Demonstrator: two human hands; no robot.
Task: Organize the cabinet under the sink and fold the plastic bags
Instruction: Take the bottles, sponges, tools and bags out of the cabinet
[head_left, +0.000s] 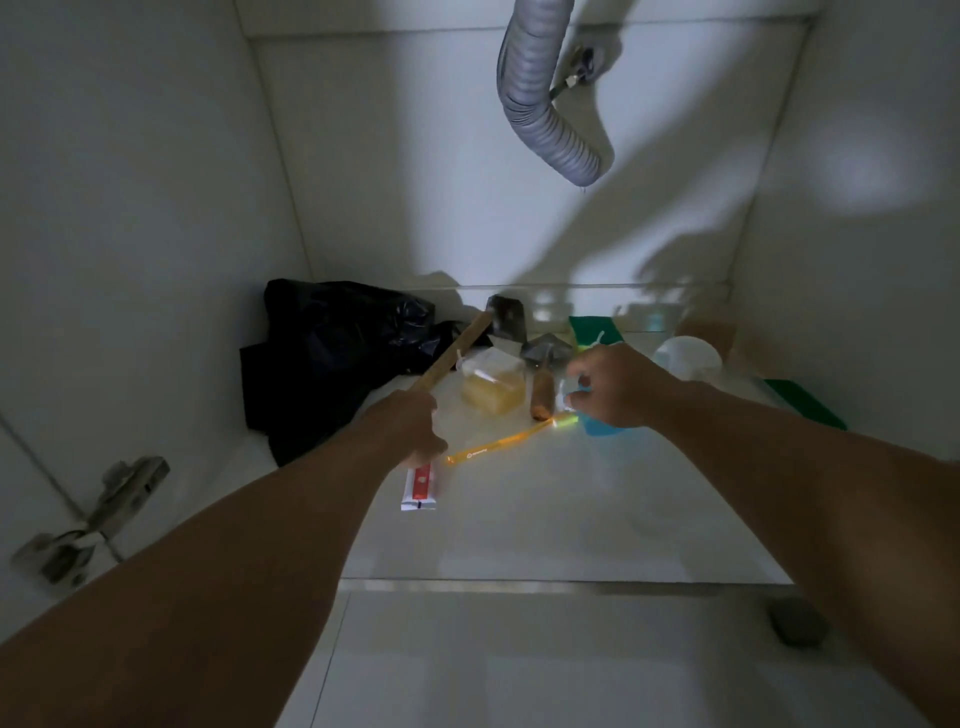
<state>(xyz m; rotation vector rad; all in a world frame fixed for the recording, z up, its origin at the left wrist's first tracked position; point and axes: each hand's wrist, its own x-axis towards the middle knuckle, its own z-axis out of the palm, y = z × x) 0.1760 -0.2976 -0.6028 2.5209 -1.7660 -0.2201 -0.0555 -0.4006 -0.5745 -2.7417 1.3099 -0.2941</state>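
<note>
Inside the white cabinet, a crumpled black plastic bag (332, 353) lies at the back left of the floor. My left hand (410, 426) is closed around the wooden handle of a hammer (457, 348), whose metal head rests near the back wall. A red and white tube (420, 486) lies just under that hand. My right hand (613, 387) hovers over a blue object (597, 426), pinching something small and clear that I cannot identify. An orange toothbrush (498, 441) lies between my hands.
A clear bag with something yellow (491, 387), a wooden-handled trowel (543, 374), green items (589, 327), a white round container (685, 356) and a green flat piece (802, 402) crowd the back right. A grey corrugated drain hose (545, 104) hangs above. A door hinge (93, 519) sits left.
</note>
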